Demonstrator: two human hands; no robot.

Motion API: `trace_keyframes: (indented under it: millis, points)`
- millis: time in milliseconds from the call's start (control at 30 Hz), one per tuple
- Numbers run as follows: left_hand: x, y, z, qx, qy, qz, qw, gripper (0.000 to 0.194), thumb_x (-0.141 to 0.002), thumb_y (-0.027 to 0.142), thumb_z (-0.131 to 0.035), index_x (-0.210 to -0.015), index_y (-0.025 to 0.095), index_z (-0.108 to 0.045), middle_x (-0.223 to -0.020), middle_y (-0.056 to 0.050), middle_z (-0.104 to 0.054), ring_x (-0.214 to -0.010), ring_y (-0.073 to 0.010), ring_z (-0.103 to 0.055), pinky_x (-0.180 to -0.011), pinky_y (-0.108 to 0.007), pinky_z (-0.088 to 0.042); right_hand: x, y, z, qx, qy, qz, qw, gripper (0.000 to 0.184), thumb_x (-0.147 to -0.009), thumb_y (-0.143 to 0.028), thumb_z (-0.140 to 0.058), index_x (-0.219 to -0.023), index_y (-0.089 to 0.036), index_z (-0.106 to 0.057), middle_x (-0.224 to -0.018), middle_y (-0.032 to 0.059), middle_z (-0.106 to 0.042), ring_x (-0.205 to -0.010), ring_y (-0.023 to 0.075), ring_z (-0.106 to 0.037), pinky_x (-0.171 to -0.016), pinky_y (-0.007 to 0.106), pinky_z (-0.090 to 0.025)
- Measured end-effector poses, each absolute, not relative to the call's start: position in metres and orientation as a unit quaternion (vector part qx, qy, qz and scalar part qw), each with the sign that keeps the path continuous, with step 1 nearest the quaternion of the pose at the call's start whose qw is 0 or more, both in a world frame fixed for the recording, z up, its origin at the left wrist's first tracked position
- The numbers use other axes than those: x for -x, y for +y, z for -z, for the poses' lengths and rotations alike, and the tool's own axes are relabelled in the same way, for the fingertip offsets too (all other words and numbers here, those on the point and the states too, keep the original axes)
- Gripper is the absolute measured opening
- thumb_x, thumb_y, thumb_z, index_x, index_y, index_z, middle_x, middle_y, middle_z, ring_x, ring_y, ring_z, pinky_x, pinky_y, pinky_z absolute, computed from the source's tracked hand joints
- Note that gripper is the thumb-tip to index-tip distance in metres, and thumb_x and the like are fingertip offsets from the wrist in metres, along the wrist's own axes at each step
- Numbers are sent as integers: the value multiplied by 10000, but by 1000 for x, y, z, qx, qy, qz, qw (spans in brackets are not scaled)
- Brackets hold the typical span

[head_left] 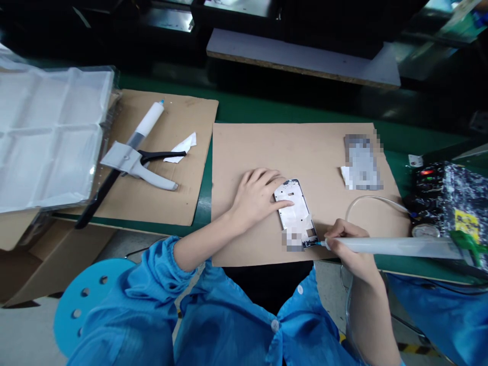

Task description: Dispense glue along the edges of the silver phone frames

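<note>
A silvery metal phone frame (295, 206) lies on the brown cardboard sheet (244, 145), slightly tilted, its near end partly blurred out. My left hand (255, 195) holds it steady from the left, thumb over its face and a fingertip at its upper edge; the other fingers rest on the cardboard. Wrapped in my right hand (351, 246) is a long translucent dispensing syringe (404, 247), held almost level. Its fine blue tip touches or hovers just over the frame's near right corner; I cannot tell which. A green cap (467, 248) closes the syringe's far end.
On another cardboard sheet at left lie a caulking gun (129, 157) and a crumpled white tissue (183, 149). White compartment trays (49, 137) stand beyond it. At right are a dispenser box (450, 198) with a thin hose and a blurred flat piece (362, 162). A blue stool (87, 300) stands below left.
</note>
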State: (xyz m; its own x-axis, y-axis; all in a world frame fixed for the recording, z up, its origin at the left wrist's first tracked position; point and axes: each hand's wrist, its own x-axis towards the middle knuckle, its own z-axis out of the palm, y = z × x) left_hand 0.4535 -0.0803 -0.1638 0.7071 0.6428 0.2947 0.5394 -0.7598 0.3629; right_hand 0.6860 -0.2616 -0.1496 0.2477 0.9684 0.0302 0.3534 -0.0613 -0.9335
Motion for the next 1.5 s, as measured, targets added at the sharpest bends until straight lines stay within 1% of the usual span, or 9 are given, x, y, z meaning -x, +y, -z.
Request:
trace_keyframes:
  millis: [133, 367, 667, 900, 1067, 1267, 1500]
  points:
    - [-454, -81, 164, -915, 326, -201, 125, 617, -1053, 685, -776, -1480, 240, -757, -1557, -69, -716, -1406, -303, -618, -1203, -472, -445, -685, -262, 150, 644, -512, -332, 462, 176, -803, -298, -737, -662, -244, -646, -622, 12, -636, -536, 185, -549, -505, 287, -417]
    - [-454, -80, 164, -915, 327, -201, 127, 615, -1054, 691, -772, -1479, 246, -758, -1558, -75, -715, -1406, -309, -616, -1199, -471, -450, -688, -264, 156, 651, -503, -333, 462, 212, -820, -331, -759, -667, -243, -642, -620, 13, -627, -534, 183, -510, -506, 294, -412]
    - [-454, -80, 163, -915, 328, -198, 129, 614, -1050, 686, -779, -1472, 241, -760, -1555, -66, -717, -1406, -303, -617, -1199, -461, -443, -689, -266, 159, 651, -498, -336, 464, 228, -840, -323, -771, -684, -242, -626, -631, 8, -631, -544, 184, -509, -522, 300, -423]
    - [-454, -80, 164, -915, 323, -209, 125, 607, -1050, 673, -789, -1468, 235, -758, -1548, -62, -723, -1396, -293, -625, -1201, -458, -440, -689, -267, 160, 654, -501, -332, 459, 195, -830, -291, -767, -689, -239, -643, -649, 6, -656, -557, 181, -540, -531, 286, -433]
    - [-454, -81, 163, -914, 327, -204, 129, 618, -1039, 686, -794, -1459, 234, -766, -1545, -59, -724, -1405, -294, -621, -1201, -460, -442, -687, -265, 156, 656, -496, -339, 457, 209, -827, -314, -769, -679, -241, -642, -632, 5, -649, -538, 179, -534, -511, 282, -429]
    - [-454, -82, 159, -915, 333, -185, 131, 615, -1056, 687, -771, -1488, 251, -756, -1568, -60, -711, -1418, -300, -616, -1209, -464, -445, -686, -264, 154, 647, -506, -342, 457, 206, -842, -309, -768, -688, -228, -658, -619, -8, -630, -517, 159, -517, -492, 257, -395]
    - [-454, -82, 158, -914, 335, -188, 134, 615, -1045, 683, -787, -1478, 246, -762, -1560, -52, -717, -1420, -296, -617, -1209, -460, -445, -685, -266, 157, 642, -507, -353, 454, 210, -863, -293, -769, -700, -224, -657, -622, -16, -611, -519, 149, -494, -491, 249, -376]
